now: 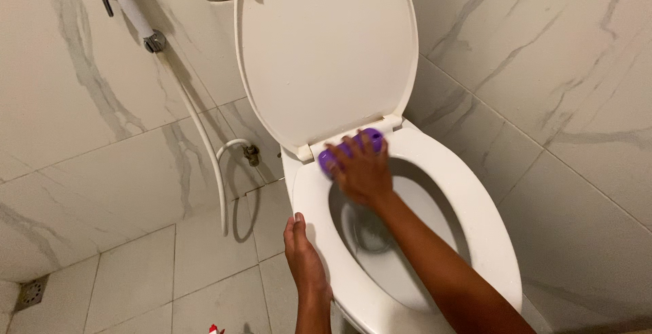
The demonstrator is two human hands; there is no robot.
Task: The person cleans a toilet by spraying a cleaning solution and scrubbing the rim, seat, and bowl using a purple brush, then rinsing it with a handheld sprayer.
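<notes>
Right hand (363,171) is out in front, fingers curled over a purple scrubber (343,149), clamped on it and pressing it down at the back of the toilet seat (475,198), just below the hinge. The scrubber peeks out from under the knuckles on the far-left side of that hand; its long axis runs roughly across the seat, slanting from lower left up to upper right, along the hinge line. The forearm stretches diagonally over the open bowl (380,239) to get there.

Left hand (303,256) sits much closer to the body, flat and open, fingers together, resting against the outer left edge of the seat rim, holding nothing. So the scrubber lies ahead and to the right of the left hand, well apart from it, and the right hand alone has it.

Outward now: the raised lid (326,48) stands upright behind the scrubber, almost touching it. On the left wall hangs a white spray nozzle (125,1) with its hose (204,144) looping down to the tiled floor (204,266), and a floor drain (30,292) sits in the far-left corner.
</notes>
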